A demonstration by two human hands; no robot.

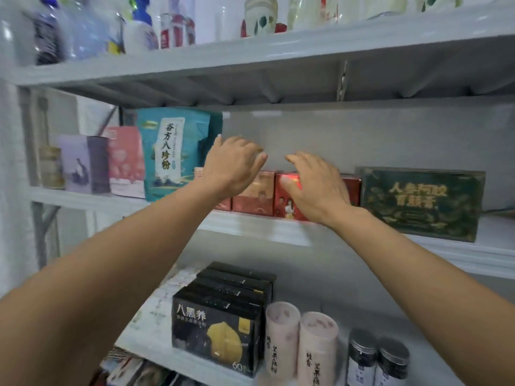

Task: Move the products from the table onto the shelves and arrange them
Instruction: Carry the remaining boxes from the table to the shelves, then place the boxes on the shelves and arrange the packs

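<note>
Both hands reach to the middle shelf [250,227]. The left hand [234,165] and right hand [315,185] are loosely spread, fingers uncurled and gripping nothing, over a row of red boxes [255,196]; contact cannot be told. A teal pouch [172,151] stands at 9 o'clock of the left hand, a dark green box [420,201] at 3 o'clock of the right hand, and black boxes [217,327] at 6 o'clock, one shelf down.

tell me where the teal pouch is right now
Head view: the teal pouch stands left of centre on the middle shelf, between a pink box and the left hand.
</note>
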